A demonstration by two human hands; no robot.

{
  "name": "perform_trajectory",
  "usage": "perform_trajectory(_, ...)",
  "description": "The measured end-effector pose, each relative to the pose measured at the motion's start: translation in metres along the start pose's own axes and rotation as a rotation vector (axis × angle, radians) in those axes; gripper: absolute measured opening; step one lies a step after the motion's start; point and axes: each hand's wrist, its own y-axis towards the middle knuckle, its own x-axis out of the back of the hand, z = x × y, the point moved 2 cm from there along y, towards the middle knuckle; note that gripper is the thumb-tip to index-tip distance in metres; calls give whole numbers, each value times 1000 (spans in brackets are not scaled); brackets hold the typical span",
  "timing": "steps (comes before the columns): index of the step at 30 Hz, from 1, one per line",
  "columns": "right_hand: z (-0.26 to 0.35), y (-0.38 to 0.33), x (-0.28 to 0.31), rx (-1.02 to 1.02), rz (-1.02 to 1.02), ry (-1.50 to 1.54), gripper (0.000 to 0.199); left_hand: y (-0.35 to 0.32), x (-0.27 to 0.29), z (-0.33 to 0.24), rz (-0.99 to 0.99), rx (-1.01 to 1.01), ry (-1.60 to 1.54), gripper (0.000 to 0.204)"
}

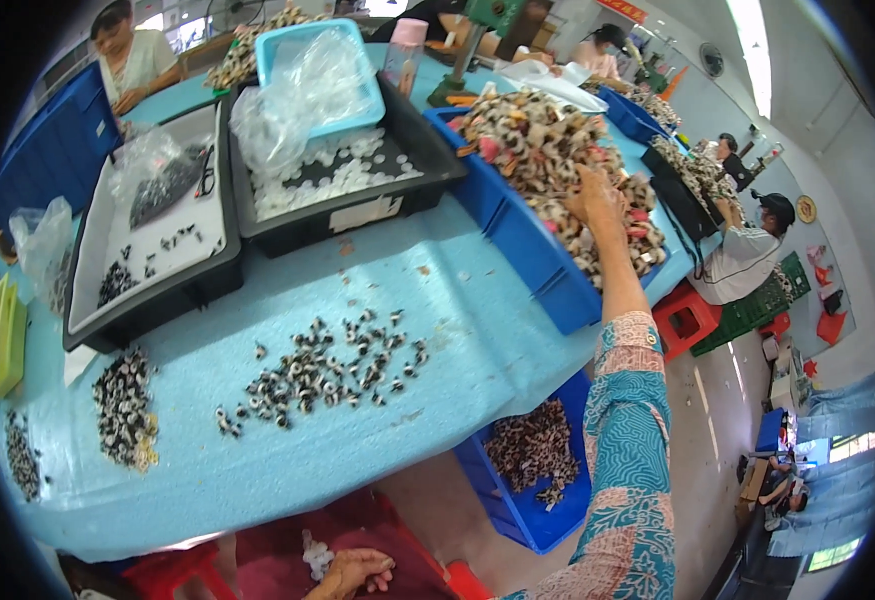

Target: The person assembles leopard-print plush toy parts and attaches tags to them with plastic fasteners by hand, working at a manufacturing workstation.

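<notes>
My right hand [597, 198] reaches far into a heap of small brown, white and pink plush pieces [537, 130]. They fill a long blue bin [517, 235] at the table's right edge. Its fingers are bent down among the pieces, and the fingertips are partly hidden. Low in the view, my left hand [355, 572] rests over my dark red lap with its fingers curled closed; what they hold, if anything, is hidden. Small whitish translucent pieces [316, 554] lie right beside it. Small black-and-white parts [317, 368] are spread on the blue-covered table [437, 300].
Two black trays stand at the back left, one with white discs [327, 175] and a light blue basket [362, 70], one with black parts [117, 283]. Below the table edge sits a blue bin [497, 495] of small brown parts. Other people work around the table.
</notes>
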Motion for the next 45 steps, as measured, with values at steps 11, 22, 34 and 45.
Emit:
perform_trajectory(11,62,-63,67,260,-519,248,38,-3,8,3,141,-16,-109,17)
perform_trajectory(22,97,-63,78,451,-502,310,32,-108,-51,-118,133,-761,1514,10)
perform_trajectory(34,82,-82,62,370,-627,510,32,81,-129,-402,-409,-1607,1577,24)
perform_trajectory(45,107,-113,55,554,-628,411,28,21,-109,-365,-433,-1737,1859,7)
